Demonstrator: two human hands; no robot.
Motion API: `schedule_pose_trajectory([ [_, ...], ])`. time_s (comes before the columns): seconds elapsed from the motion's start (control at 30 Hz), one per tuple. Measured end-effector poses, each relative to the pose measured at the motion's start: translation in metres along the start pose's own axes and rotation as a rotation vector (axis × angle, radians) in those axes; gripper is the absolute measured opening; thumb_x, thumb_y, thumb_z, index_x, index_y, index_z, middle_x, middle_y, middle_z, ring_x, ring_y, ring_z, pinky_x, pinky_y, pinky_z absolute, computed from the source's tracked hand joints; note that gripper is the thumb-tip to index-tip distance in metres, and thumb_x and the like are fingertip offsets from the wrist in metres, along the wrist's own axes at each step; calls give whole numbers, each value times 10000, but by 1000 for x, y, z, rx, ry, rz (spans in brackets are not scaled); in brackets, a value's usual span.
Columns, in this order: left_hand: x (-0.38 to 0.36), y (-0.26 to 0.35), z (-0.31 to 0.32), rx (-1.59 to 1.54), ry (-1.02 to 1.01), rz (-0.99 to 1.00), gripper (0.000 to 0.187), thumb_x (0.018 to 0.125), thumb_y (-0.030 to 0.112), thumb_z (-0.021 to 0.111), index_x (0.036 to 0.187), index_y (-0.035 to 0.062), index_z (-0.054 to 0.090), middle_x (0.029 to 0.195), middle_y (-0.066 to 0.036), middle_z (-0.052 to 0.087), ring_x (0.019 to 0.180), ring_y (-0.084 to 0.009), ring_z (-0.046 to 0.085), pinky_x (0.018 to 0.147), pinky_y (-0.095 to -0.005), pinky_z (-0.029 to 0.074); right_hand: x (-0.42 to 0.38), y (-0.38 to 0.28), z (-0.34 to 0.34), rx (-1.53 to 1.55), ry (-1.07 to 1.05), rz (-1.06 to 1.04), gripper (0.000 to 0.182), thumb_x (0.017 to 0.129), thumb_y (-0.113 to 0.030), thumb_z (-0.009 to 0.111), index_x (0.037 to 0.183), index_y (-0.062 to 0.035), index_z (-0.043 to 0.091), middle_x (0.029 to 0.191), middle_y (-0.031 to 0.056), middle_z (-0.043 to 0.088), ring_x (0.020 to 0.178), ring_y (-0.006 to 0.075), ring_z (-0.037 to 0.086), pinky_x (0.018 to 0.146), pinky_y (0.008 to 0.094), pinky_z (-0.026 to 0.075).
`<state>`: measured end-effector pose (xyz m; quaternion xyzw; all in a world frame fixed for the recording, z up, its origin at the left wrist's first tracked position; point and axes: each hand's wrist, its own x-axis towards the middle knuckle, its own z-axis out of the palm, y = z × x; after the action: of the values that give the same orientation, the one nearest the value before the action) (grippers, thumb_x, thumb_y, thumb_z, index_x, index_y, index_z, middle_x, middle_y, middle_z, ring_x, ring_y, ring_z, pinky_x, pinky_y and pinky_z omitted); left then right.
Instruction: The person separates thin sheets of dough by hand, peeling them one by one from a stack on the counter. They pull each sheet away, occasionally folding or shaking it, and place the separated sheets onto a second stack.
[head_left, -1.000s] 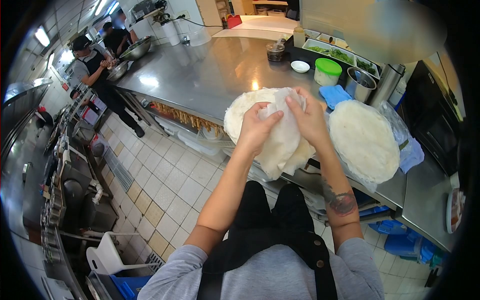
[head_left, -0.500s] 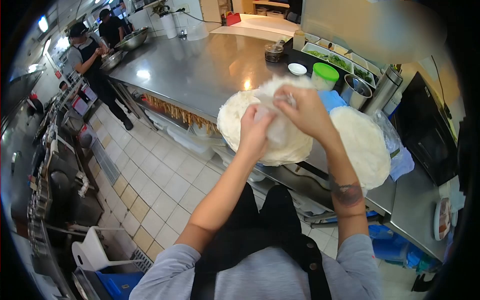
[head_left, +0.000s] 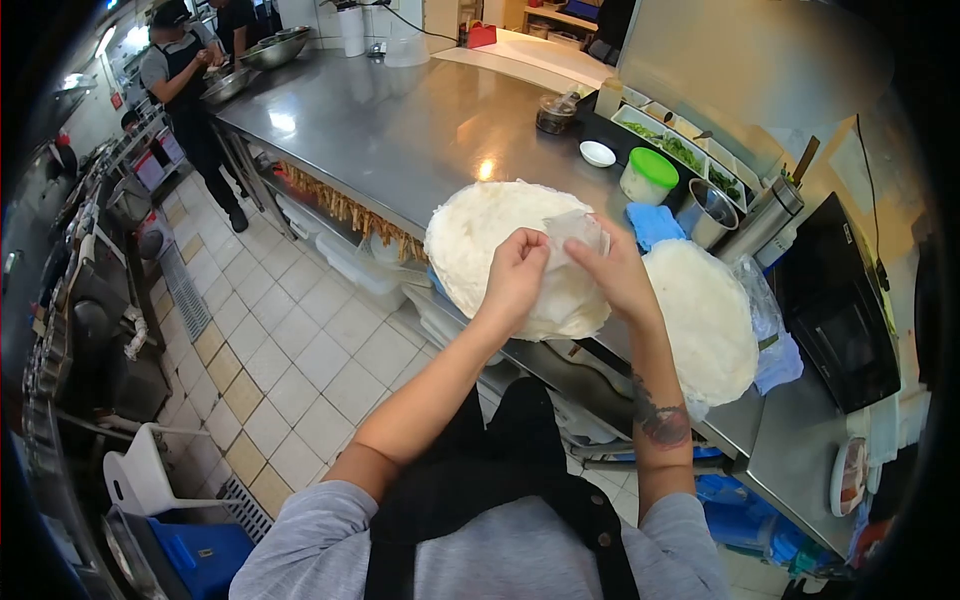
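Note:
A stack of thin, round, white dough skins [head_left: 465,235] lies at the front edge of the steel counter. Over it, a thin, see-through white dough skin [head_left: 562,285] hangs crumpled between my hands. My left hand [head_left: 515,275] is closed, pinching the left side of this skin. On the other side my right hand [head_left: 618,270] grips it between thumb and fingers, with part of the skin standing up above the thumb. A second round pile of white skins [head_left: 700,320] rests to the right, beside my right forearm.
Behind the piles are a folded blue cloth [head_left: 655,226], a green-lidded tub [head_left: 650,175], a small white bowl [head_left: 597,153] and a metal canister [head_left: 708,215]. A black microwave-like box [head_left: 835,300] stands at right. Two people work by metal bowls [head_left: 275,48] at the far left.
The skin whose far part was blurred and raised above the stack now hangs lower between my hands. My right hand has come down and turned. The view has shifted slightly.

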<state>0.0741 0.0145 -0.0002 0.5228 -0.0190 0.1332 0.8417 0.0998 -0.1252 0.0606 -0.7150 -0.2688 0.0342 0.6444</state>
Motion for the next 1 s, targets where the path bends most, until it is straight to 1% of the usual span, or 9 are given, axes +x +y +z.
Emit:
schedule_pose_trajectory([
  [0.07,-1,-1,5,-62,1,26,106,881,82,603,927,12,539,805,5,554,708,-57,483,624,-209,409,0,4,-4,-120,25,-5,290,843,-126,687,1075,35,621,942,41,669,850,99,599,746,258,486],
  [0.13,-7,11,14,39,17,55,134,848,87,648,871,22,533,766,10,539,694,-64,472,612,-224,406,4,14,-9,-191,75,41,275,827,-123,708,1038,38,634,888,43,682,821,106,608,727,267,492],
  [0.33,-1,9,-1,402,147,159,242,787,90,715,729,41,485,645,4,482,646,-83,429,578,-254,389,6,8,-12,-380,459,-240,225,848,-143,697,954,42,625,794,72,670,745,106,575,694,271,476],
  [0.47,2,5,-15,403,235,209,269,780,87,711,712,48,454,633,11,455,641,-82,402,573,-255,373,11,16,-22,-248,555,-333,191,869,-128,678,951,36,623,826,54,663,755,102,556,714,257,462],
  [0.67,-7,22,-28,373,217,308,311,806,94,695,697,61,406,646,30,422,655,-74,370,590,-247,356,14,-2,-45,-151,682,-434,149,890,-104,655,973,17,630,898,23,660,796,84,562,741,231,452],
  [0.77,-2,27,-40,350,193,287,260,830,100,682,708,48,458,669,19,481,679,-67,401,611,-240,371,13,-10,-54,-166,727,-455,148,896,-107,653,984,11,630,912,25,661,812,73,569,738,223,455],
  [0.87,-4,34,-41,210,66,160,111,853,91,656,888,25,575,843,-32,610,784,-102,545,723,-264,463,14,-17,-52,-50,589,-420,145,876,-104,670,969,4,642,897,17,663,795,68,569,718,221,457],
  [0.97,-11,48,-36,-238,-107,-260,309,868,89,635,1154,4,553,1088,-93,630,985,-197,620,892,-338,498,9,-36,-49,-237,336,-285,145,851,-116,691,940,-6,660,848,5,669,750,62,573,681,220,459],
  [1.0,-13,51,-34,-343,-133,-368,341,874,96,628,1187,3,529,1126,-107,619,1021,-216,616,920,-363,493,9,-41,-48,-278,308,-288,145,845,-121,695,930,-7,664,831,1,669,732,61,574,669,219,458],
])
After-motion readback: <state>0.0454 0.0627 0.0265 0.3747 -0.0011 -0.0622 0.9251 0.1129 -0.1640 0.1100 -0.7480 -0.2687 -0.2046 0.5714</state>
